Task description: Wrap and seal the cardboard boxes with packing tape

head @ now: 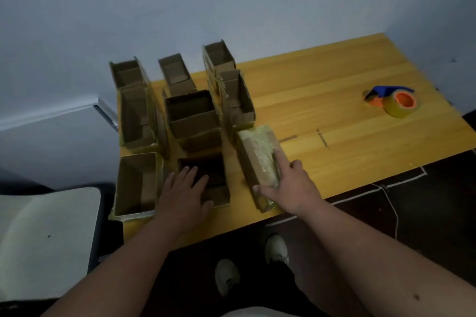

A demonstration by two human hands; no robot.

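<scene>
Where the yellow wooden desk meets its left edge, open brown cardboard boxes cluster; the right hand presses straight fingers on a closed tape-wrapped cardboard box near the front edge, the left hand rests spread on an open box, and the blue-and-orange tape dispenser sits near the right edge.

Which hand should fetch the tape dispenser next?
Probably the right hand: the tape dispenser lies far to its side of the table. The left hand rests on an open box.
</scene>
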